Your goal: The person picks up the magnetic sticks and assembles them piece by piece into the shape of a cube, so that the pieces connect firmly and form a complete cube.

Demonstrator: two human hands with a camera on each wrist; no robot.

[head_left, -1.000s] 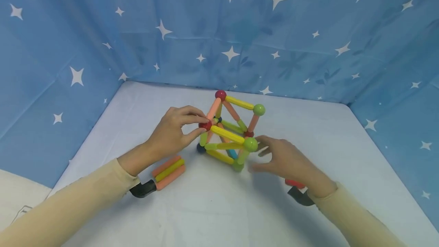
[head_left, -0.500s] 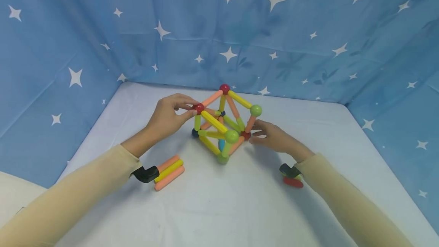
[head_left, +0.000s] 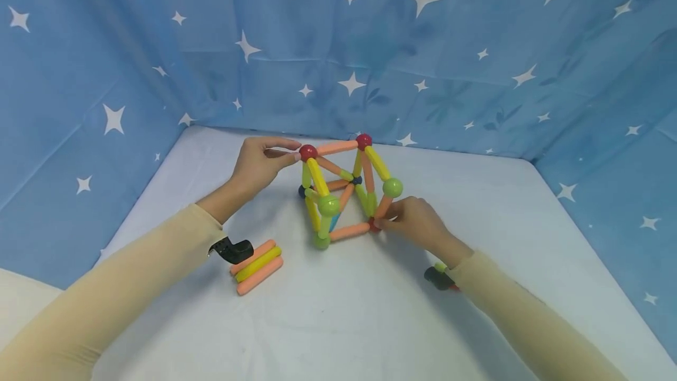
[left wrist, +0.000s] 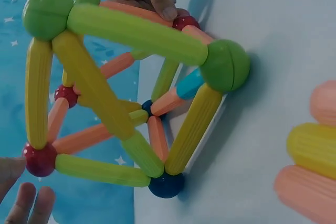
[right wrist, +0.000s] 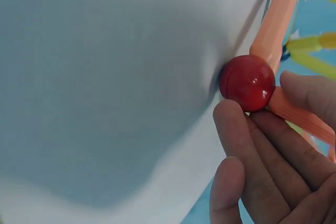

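Observation:
A cube-like frame of coloured rods and balls (head_left: 346, 147) stands on the white table, with red, green and dark blue balls at its corners. My left hand (head_left: 259, 166) pinches the upper left red ball (head_left: 308, 153) between thumb and fingers. In the left wrist view, fingertips touch that red ball (left wrist: 39, 160). At the frame's lower right corner, my right hand (head_left: 419, 225) holds another red ball (right wrist: 248, 83), its thumb beside the salmon rod (right wrist: 302, 115) joined to it. Diagonal rods cross several faces, and one has a blue part (left wrist: 189, 84).
Two salmon rods (head_left: 260, 276) and a yellow rod (head_left: 259, 264) lie side by side below my left wrist. Something partly green and red (head_left: 441, 266) lies by my right wrist, mostly hidden. A blue star-patterned curtain (head_left: 349, 46) hangs behind the white table (head_left: 317, 334).
The rod frame has turned clockwise as seen from above, its near green corner swinging left. My right hand has come onto the lower red ball, while my left hand keeps its red ball.

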